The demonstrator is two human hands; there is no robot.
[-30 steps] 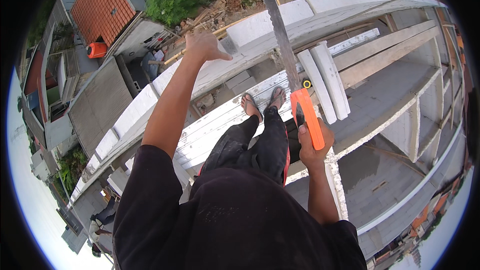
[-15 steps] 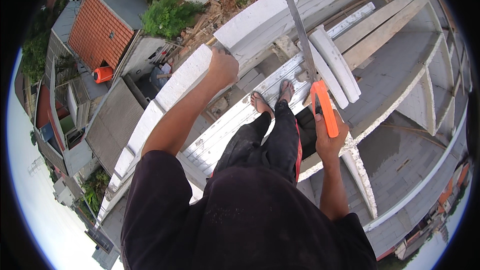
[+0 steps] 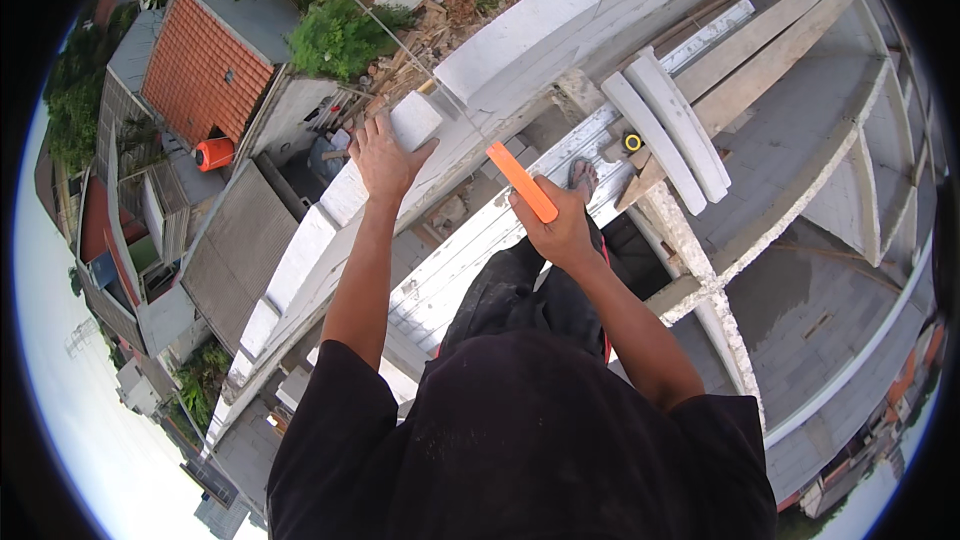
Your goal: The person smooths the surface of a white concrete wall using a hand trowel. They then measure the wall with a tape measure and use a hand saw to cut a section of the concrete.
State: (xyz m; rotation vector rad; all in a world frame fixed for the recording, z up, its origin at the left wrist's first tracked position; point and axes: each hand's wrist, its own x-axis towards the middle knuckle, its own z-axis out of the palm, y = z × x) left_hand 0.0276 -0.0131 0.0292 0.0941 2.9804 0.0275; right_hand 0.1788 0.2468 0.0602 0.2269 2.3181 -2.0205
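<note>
Head view: my right hand [image 3: 562,230] has its grip wrapped tight round the orange handle [image 3: 522,181] of the saw, whose thin blade [image 3: 400,40] now slants up and left across the white block wall [image 3: 520,50]; a second ago it pointed straight up beside my feet. My left hand [image 3: 385,160] lies spread flat on a white block [image 3: 413,120] atop that wall, nearer me than before, steadying it.
</note>
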